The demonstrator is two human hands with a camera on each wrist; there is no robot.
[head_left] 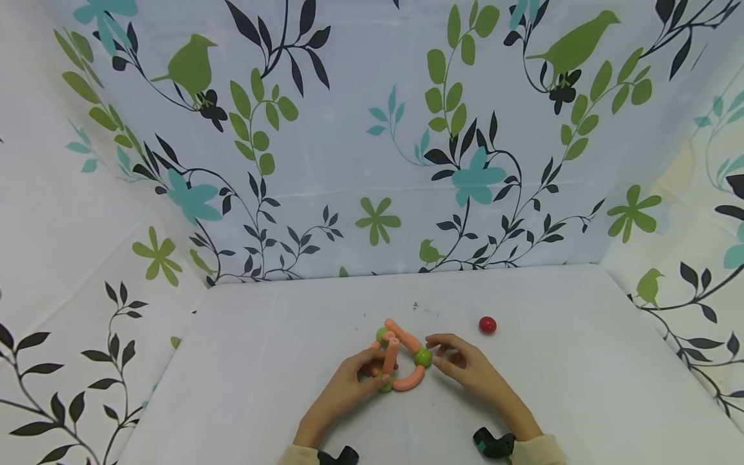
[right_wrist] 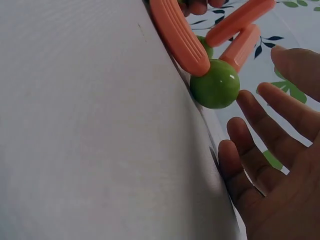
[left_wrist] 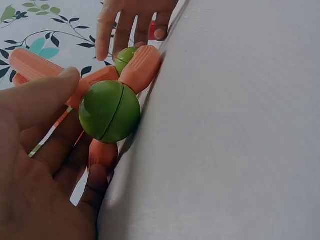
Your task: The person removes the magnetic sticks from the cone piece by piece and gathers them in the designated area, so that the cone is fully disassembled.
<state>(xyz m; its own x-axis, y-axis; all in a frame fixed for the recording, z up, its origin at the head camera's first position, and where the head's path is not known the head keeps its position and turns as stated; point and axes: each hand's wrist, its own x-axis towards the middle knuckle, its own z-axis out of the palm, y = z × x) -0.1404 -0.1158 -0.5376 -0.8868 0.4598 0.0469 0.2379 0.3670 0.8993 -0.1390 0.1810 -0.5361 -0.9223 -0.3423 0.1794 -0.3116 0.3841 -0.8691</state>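
An orange-and-green construction toy (head_left: 409, 382) lies on the white table, its ridged orange rods joined by green balls into a rough loop. My left hand (head_left: 351, 381) grips its left side; in the left wrist view the thumb presses an orange rod (left_wrist: 37, 65) beside the near green ball (left_wrist: 110, 111). One rod (head_left: 391, 356) points upward from that side. To the right, my right hand (head_left: 473, 371) has its fingers spread and loosely bent, holding nothing. Its fingertips are right at the right-hand green ball (right_wrist: 215, 84), where a curved orange rod (right_wrist: 179, 37) joins.
A small red ball (head_left: 487, 325) sits on the table (head_left: 279, 349) behind my right hand. Behind the table hangs a patterned cloth (head_left: 349, 142) with leaves and birds. Black wrist devices show at the left wrist (head_left: 340, 456) and the right wrist (head_left: 493, 444).
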